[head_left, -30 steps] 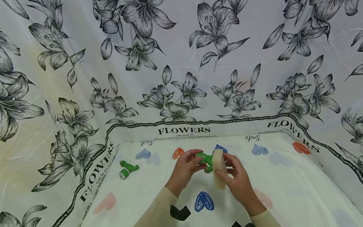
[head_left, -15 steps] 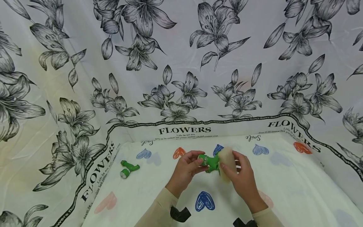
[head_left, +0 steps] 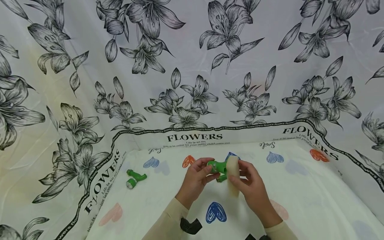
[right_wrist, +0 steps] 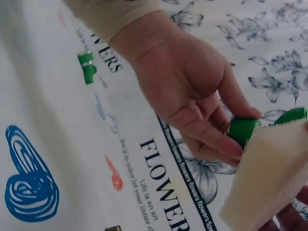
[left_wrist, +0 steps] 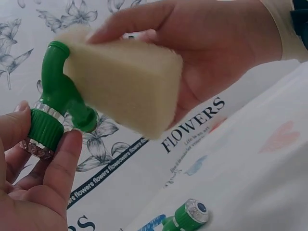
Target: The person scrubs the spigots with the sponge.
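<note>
I see my left hand (head_left: 196, 178) pinching the green fitting (head_left: 218, 168) by its threaded end, held above the middle of the tabletop (head_left: 300, 200). My right hand (head_left: 250, 186) grips the sponge (head_left: 232, 176), pressed against the fitting. Since half a second ago the sponge has slid down and turned more edge-on. A second fitting (head_left: 135, 178) lies near the tabletop's left edge.

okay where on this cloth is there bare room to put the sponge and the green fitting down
Bare cloth lies right of the right hand, between the blue heart and the orange heart. Another free patch sits between the second green fitting and the left hand. It is crowded in the middle, where both hands hold the green fitting and sponge.
</note>
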Tool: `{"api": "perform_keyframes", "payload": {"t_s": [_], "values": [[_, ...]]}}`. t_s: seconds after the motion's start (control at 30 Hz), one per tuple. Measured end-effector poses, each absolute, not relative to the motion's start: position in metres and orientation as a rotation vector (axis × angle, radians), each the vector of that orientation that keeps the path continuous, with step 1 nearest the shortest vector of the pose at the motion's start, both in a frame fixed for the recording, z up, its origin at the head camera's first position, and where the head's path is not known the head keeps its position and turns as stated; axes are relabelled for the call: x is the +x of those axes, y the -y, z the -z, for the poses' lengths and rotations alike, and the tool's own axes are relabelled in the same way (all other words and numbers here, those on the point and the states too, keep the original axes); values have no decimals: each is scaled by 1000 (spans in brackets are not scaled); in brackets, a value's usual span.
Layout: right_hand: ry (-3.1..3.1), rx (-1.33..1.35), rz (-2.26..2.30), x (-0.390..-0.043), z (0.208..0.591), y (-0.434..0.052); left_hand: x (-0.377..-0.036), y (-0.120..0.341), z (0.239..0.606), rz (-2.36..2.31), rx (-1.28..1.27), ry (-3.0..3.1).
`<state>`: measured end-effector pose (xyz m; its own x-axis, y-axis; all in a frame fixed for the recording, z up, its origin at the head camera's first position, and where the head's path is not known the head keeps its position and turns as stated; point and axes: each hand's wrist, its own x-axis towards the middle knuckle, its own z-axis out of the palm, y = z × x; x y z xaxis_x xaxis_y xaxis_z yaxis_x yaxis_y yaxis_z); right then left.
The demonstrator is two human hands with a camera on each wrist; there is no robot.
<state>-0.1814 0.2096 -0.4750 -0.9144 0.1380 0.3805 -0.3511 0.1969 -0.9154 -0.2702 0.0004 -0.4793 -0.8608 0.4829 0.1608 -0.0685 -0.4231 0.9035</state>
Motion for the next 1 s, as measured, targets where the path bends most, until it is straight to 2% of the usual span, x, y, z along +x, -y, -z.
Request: {"api": "perform_keyframes", "payload": {"t_s": [0.17, 0.47, 1.0], "values": [[2011, 269, -1859, -181, 474, -208, -267, -3, 482, -2268, 596, -1488], [2018, 237, -1765, -181, 473, -208, -258, -12, 482, -2018, 781, -1760], [2163, 2, -1550, -191, 481, -221, -257, -9, 481, -1973, 857, -1732]]}}
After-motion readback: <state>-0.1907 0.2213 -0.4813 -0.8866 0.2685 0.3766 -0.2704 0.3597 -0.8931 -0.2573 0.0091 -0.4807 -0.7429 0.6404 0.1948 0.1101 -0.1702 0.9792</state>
